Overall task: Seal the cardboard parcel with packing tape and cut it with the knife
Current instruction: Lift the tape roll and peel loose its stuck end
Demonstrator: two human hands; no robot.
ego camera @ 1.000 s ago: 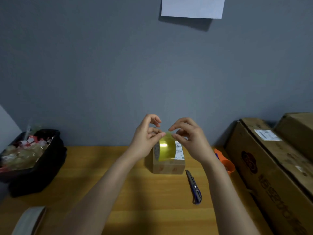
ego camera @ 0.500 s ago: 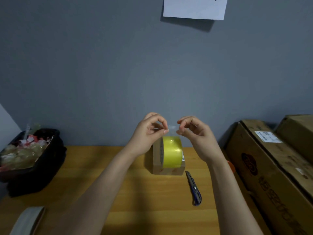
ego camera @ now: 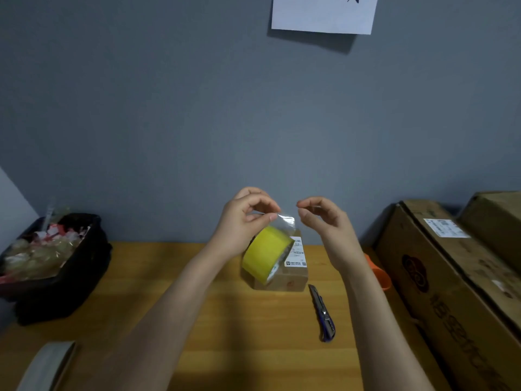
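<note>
At the near left corner of the desk, part of a pale roll is seen, cut off by the frame. Further in, right of centre, a blue utility knife lies flat on the wood, untouched, just in front of the cardboard parcel. The parcel sits toward the far edge of the desk, with a white printed label on its top. In front of it and overlapping it in view, a yellow roll of packing tape is seen tilted, hanging from a clear strip of tape pulled off its top; whether the roll touches the parcel cannot be told. The strip's end is pinched between thumb and forefinger of the left hand, raised above the parcel. The right hand is held just beside the strip with fingers curled and slightly parted, nothing being gripped. An orange object is partly hidden behind the right forearm. Large cardboard boxes stand along the right edge, a black bin of crumpled scraps at the far left. A white paper sheet is fixed to the grey wall.
</note>
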